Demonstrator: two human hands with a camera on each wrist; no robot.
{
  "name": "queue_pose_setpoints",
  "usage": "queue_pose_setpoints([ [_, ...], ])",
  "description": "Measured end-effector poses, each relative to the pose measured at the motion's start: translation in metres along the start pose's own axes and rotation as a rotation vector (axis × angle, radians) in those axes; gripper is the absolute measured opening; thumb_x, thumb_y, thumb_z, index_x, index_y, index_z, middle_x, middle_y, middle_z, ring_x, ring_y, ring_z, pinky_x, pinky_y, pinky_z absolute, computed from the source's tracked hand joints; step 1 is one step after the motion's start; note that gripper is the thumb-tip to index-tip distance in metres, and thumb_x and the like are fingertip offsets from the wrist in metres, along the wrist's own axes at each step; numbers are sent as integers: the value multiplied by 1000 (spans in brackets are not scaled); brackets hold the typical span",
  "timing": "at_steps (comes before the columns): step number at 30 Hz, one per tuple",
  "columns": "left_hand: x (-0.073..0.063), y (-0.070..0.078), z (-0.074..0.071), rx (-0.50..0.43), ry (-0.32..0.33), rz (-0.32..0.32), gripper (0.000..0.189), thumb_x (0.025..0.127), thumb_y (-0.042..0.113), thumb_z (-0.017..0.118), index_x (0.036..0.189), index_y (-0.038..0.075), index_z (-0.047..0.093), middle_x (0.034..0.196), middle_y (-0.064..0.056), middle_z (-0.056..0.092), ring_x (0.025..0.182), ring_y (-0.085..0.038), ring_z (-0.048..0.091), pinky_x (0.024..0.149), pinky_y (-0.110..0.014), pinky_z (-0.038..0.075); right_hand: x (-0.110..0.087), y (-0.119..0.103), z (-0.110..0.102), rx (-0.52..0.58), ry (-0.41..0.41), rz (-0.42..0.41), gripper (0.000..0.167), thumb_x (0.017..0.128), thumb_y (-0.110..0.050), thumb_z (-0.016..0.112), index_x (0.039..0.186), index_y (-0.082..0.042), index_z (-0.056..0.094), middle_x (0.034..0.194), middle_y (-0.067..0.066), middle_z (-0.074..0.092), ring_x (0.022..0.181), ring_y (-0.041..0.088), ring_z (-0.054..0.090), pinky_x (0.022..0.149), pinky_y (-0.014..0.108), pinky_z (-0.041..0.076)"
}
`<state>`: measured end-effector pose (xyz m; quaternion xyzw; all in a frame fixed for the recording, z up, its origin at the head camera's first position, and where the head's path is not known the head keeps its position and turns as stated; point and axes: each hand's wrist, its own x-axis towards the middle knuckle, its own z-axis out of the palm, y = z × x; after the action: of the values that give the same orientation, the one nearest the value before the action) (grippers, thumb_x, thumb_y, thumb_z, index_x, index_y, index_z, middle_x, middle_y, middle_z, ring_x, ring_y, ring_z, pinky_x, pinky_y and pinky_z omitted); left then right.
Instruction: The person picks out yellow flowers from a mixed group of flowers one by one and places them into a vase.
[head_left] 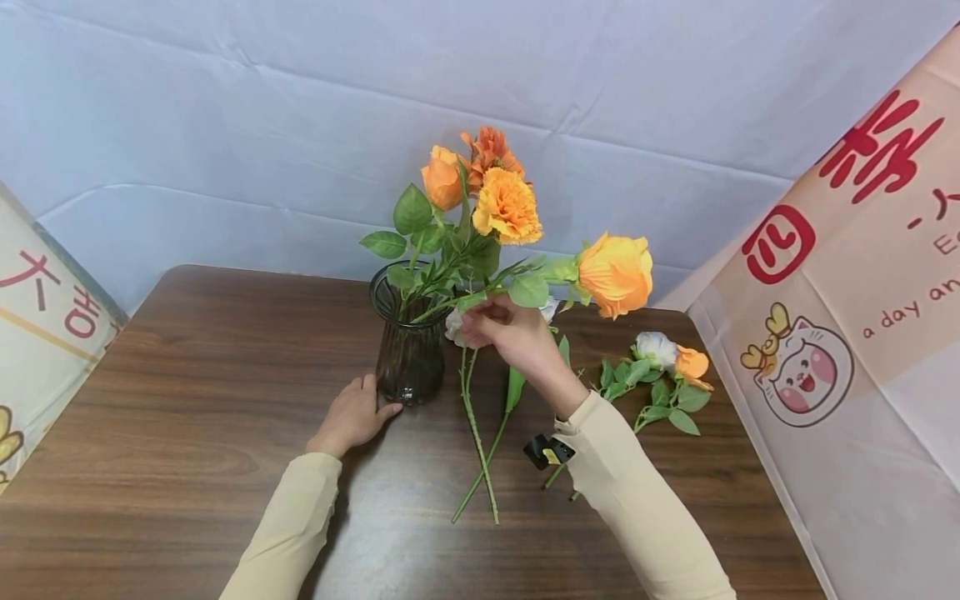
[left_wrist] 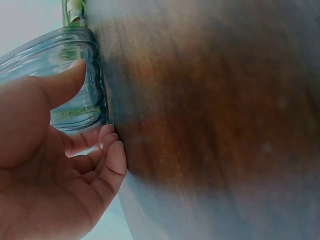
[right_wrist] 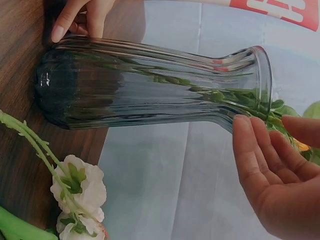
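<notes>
A ribbed dark-tinted glass vase stands upright on the table, holding an orange rose, a rust-orange flower and an orange carnation. My left hand holds the vase low at its base, thumb along the front and index finger beside the glass; its other fingers curl loosely in the left wrist view. By the rim, my right hand pinches the stem of a yellow-orange rose. That rose leans far right out of the vase. Its stem is partly hidden by the fingers.
White flowers lie right of the vase, their crossed stems pointing to the front edge. Farther right lie a whitish rose and another orange flower with leaves. A pale cloth hangs behind the wooden table.
</notes>
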<state>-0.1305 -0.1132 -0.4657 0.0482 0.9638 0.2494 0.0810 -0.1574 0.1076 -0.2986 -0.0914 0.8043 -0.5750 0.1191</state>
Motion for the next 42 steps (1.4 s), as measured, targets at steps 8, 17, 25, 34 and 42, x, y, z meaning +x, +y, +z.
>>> queue_pose_setpoints([
  [8, 0, -1, 0, 0, -3, -2, 58, 89, 34, 58, 118, -12, 39, 109, -31, 48, 104, -43, 47, 89, -51, 38, -3, 8, -7, 7, -1, -57, 16, 88, -7, 59, 98, 6, 60, 88, 20, 64, 79, 30, 64, 68, 35, 53],
  [17, 0, -1, 0, 1, -3, 4, 57, 89, 34, 58, 116, -12, 40, 107, -30, 48, 103, -43, 48, 89, -50, 38, -7, 24, -22, 52, 16, -67, 16, 87, -3, 59, 98, 8, 60, 90, 26, 62, 79, 35, 63, 70, 41, 53],
  [25, 1, -2, 0, 5, -4, 6, 56, 89, 35, 58, 114, -12, 40, 105, -29, 48, 101, -42, 48, 87, -50, 39, -13, 39, -35, 27, 65, -51, 17, 88, -2, 57, 101, 8, 58, 87, 22, 64, 80, 38, 63, 68, 38, 53],
  [34, 0, 0, -2, 0, -10, 2, 56, 89, 35, 58, 114, -12, 40, 105, -29, 48, 101, -42, 48, 87, -50, 39, -17, 63, -45, -69, 134, 2, 15, 88, -3, 56, 98, 8, 60, 85, 18, 64, 74, 23, 65, 67, 35, 53],
  [42, 0, 0, -2, 9, -9, 1, 56, 89, 35, 58, 113, -11, 41, 105, -29, 48, 101, -42, 48, 86, -50, 40, -22, 79, -52, -70, 158, 42, 16, 88, -3, 58, 99, 8, 59, 88, 21, 63, 75, 29, 63, 64, 33, 53],
])
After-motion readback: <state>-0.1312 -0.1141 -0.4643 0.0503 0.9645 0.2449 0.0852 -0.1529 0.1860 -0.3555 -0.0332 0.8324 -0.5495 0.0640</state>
